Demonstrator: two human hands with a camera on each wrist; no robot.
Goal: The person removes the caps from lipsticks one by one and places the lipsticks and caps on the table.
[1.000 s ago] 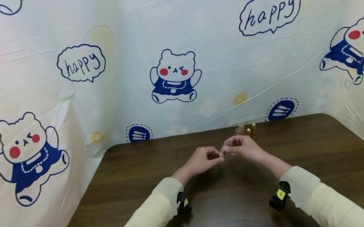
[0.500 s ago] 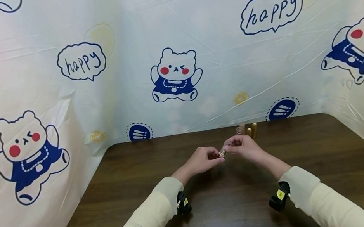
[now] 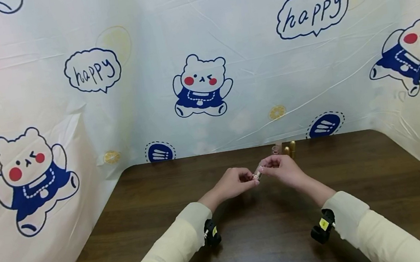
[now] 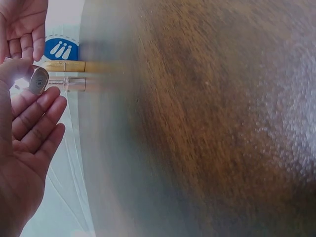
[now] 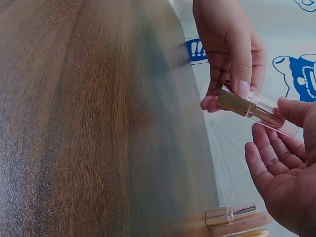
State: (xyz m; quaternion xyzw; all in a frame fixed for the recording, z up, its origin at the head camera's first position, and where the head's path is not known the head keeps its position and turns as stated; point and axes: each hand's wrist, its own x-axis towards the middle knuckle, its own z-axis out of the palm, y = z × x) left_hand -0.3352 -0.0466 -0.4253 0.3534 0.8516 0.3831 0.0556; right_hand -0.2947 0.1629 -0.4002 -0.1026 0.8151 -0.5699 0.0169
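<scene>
A lipstick (image 5: 234, 102) with a gold base and a clear cap spans my two hands, tilted above the table. My left hand (image 3: 231, 184) pinches the gold base between thumb and fingers; in the left wrist view the round bottom of the lipstick (image 4: 39, 81) faces the camera. The clear cap (image 5: 274, 118) is pinched at its far end by my right hand (image 3: 282, 170). Through the cap, a pinkish part shows in the right wrist view. Whether the cap is fully seated on the base cannot be seen.
Behind my right hand, at the table's far edge, stand gold tubes (image 3: 292, 148) and a pinkish clear tube (image 3: 275, 149). The brown wooden table (image 3: 267, 240) reaches to a patterned curtain (image 3: 194, 24) at the back and sides.
Both hands keep their pinch on the lipstick in nearly the same place. The lipstick's angle between the fingers has changed very slightly.
</scene>
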